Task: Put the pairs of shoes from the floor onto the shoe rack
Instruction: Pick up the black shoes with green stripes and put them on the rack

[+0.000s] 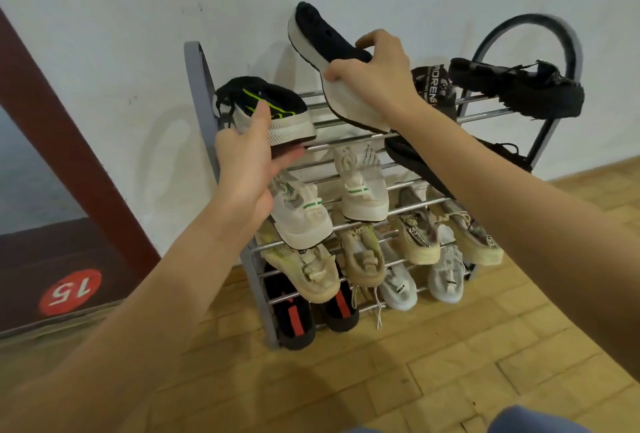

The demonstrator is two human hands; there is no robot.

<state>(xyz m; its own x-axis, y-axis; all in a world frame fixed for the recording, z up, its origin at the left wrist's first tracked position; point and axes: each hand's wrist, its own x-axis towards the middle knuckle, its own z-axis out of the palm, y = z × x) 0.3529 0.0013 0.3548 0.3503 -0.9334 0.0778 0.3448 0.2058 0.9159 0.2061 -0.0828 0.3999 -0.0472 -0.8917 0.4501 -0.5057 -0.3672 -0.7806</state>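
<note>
A grey metal shoe rack [197, 68] with chrome bars stands against the white wall. My left hand [249, 158] grips a black knit sneaker with green stripes and a white sole [287, 113] at the top shelf's left end. My right hand [374, 68] holds the matching black sneaker [318, 34] tilted, toe up against the wall, above the middle of the top shelf. A black shoe [519, 86] lies on the top shelf's right end.
The lower shelves hold white [360, 186], beige [360, 256], light grey [446, 276] and black-and-red [291, 314] sneakers. The floor [415, 363] is wood parquet. A dark red door frame [69, 141] and a panel with a red "15" sticker [69, 288] stand at left.
</note>
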